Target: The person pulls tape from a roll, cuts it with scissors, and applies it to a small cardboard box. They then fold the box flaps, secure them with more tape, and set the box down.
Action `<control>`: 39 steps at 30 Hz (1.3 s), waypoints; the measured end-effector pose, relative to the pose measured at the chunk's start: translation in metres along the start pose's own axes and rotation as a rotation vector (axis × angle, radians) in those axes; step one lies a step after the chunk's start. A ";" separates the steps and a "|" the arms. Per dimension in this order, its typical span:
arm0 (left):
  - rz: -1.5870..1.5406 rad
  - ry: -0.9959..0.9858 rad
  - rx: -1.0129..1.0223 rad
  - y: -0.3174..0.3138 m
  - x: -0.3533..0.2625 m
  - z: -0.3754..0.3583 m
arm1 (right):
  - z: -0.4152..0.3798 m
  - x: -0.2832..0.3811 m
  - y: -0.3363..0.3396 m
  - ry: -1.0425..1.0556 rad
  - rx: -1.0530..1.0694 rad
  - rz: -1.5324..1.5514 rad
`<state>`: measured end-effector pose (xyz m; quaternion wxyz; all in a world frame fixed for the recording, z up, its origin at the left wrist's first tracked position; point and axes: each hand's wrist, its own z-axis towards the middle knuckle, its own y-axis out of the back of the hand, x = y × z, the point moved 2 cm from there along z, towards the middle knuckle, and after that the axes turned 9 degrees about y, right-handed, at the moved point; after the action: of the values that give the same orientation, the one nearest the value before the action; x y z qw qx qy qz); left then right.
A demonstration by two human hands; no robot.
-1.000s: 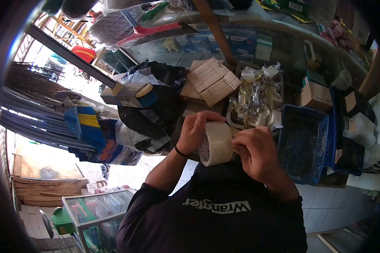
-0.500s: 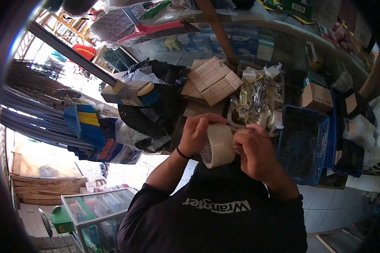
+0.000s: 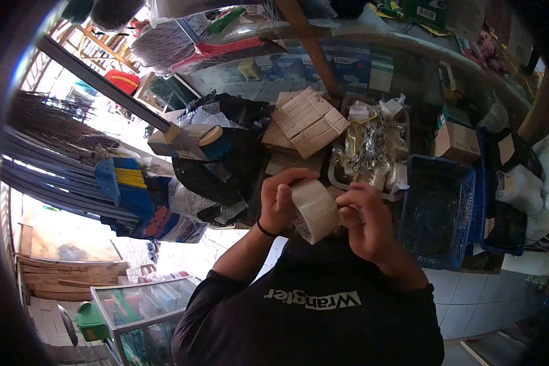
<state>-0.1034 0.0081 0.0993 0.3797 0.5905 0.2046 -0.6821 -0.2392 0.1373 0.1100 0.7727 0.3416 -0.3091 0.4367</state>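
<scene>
A wide roll of clear packing tape (image 3: 316, 210) is held in front of the black shirt, tilted, with printing on its inner core. My left hand (image 3: 280, 201), with a black band at the wrist, grips the roll from its left side. My right hand (image 3: 367, 216) is at the roll's right side, fingers bent and pinched together close to the tape's surface. Whether a tape end lies between those fingers is too small to make out. Just beyond the hands are flattened cardboard pieces (image 3: 311, 122) and a tray (image 3: 337, 177) of small wrapped metal parts.
A blue plastic basket (image 3: 439, 210) stands to the right, near a small cardboard box (image 3: 456, 141). Black plastic wrap (image 3: 244, 113) and a brush (image 3: 212, 141) lie to the left. Brooms (image 3: 123, 177) fill the far left, above a glass display case (image 3: 143, 299).
The tape roll has turned and tilted in my left hand, showing more of its outer face. My right hand's fingers have shifted slightly downward and changed their bend beside the roll.
</scene>
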 end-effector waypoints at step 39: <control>0.598 -0.309 0.386 -0.032 -0.042 -0.018 | -0.032 -0.050 0.001 -0.652 0.060 0.663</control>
<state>-0.1149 0.0529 0.1298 0.4701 0.5752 -0.1684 -0.6479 -0.2559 0.1399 0.0527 0.4435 0.3659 -0.6158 0.5387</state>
